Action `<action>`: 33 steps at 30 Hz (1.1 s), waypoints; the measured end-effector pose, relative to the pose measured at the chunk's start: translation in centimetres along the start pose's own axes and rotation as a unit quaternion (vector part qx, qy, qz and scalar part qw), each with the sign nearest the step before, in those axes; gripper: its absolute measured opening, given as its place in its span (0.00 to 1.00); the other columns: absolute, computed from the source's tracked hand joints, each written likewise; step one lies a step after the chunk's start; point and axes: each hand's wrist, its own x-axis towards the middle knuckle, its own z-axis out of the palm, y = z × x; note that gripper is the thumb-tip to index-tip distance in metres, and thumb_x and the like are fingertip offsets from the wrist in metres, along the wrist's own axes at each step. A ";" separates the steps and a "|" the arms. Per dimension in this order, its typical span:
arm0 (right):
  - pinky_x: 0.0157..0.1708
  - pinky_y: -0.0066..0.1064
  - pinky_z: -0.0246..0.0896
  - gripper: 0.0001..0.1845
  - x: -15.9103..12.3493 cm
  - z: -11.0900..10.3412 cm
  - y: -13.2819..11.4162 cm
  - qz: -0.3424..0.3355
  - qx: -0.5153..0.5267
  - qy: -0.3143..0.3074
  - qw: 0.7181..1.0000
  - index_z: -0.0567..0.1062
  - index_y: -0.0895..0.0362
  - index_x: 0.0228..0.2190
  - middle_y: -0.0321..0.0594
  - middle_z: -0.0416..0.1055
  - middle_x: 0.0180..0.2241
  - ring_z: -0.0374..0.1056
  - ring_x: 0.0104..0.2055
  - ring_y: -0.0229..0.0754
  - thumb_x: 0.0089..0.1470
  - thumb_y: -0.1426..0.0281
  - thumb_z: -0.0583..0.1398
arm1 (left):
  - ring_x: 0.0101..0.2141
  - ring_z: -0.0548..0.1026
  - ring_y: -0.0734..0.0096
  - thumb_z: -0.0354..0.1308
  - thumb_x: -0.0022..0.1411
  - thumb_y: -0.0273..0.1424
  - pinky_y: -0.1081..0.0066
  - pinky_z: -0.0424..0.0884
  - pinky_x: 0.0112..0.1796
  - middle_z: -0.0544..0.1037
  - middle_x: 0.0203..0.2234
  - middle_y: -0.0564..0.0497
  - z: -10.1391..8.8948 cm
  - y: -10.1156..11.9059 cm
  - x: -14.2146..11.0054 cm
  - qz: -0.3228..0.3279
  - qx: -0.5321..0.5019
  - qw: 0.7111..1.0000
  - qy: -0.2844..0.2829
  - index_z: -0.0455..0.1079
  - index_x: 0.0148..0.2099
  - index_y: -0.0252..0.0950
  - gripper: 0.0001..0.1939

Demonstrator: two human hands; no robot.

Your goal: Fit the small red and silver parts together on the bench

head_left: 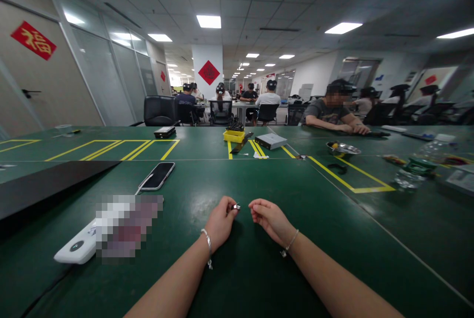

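My left hand (222, 218) is closed, pinching a small shiny silver-and-dark metal piece (236, 206) between thumb and forefinger. Its exact kind is too small to make out. Just to the right, my right hand (269, 215) has its fingers curled and thumb pressed in; whether a small thing sits in them is hidden. A narrow gap separates the two hands, both over the green tabletop (237, 175). Each wrist wears a bracelet.
To the left lie a phone (158, 176), a white device (79, 244) with a cable, and a black panel (48, 184). Further back are a yellow tray (233, 136), a grey box (271, 140) and a metal bowl (343, 149). A bottle (416, 167) stands right; a co-worker (329, 110) sits opposite.
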 end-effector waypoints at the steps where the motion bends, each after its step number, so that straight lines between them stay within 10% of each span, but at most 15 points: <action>1: 0.25 0.25 0.52 0.07 0.0 0.0 0.0 0.000 0.000 -0.004 1.000 0.69 0.60 0.26 0.34 0.63 0.21 0.57 0.23 0.30 0.41 0.70 0.58 | 0.27 0.67 0.75 0.45 0.54 0.29 0.75 0.61 0.30 0.69 0.24 0.55 0.0 0.0 0.0 -0.003 -0.011 1.000 -0.004 0.59 0.34 0.37 0.04; 33: 0.26 0.25 0.54 0.09 0.0 0.2 0.0 0.006 0.005 -0.004 1.000 0.67 0.60 0.25 0.34 0.64 0.22 0.59 0.24 0.30 0.41 0.68 0.59 | 0.27 0.66 0.76 0.50 0.49 0.28 0.76 0.60 0.29 0.68 0.24 0.57 0.0 0.3 0.0 0.007 0.020 1.000 0.006 0.63 0.31 0.38 0.04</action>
